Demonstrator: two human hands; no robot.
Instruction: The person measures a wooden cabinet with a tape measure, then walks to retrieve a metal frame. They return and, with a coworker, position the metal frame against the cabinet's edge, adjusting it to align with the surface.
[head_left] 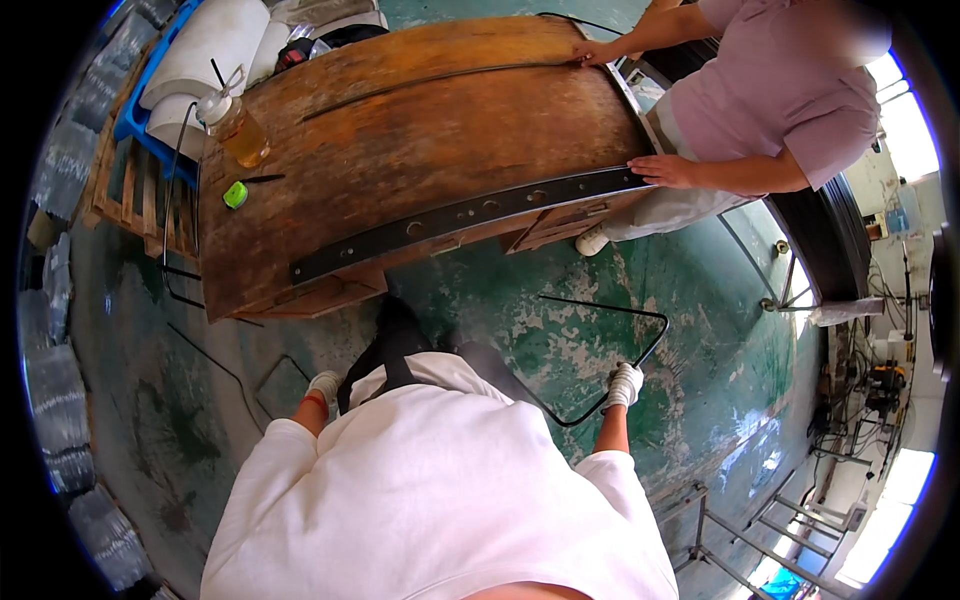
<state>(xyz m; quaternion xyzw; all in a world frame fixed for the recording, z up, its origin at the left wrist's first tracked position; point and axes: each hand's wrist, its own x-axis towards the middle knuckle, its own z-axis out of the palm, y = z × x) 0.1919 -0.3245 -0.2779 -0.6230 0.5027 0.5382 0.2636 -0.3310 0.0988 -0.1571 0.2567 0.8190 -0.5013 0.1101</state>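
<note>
My right hand (625, 385), in a white glove, is closed around a black bent metal rod (652, 345). The rod has rounded corners and hangs at my right side, above the floor. At my left side, my left hand (325, 386), gloved in white too, looks curled. Another thin bent metal rod (286, 358) runs up to it, though the fingers are partly hidden. In front of me stands a worn wooden workbench (400, 140). Along its near edge lies a dark flat metal bar with holes (480, 210).
Across the bench, a co-worker (770, 110) touches the flat bar and a long thin rod (430, 82). A jar of amber liquid (236, 130) and a green tape measure (235, 195) sit at the left end. White rolls (205, 50) lie behind; metal frames (760, 530) stand lower right.
</note>
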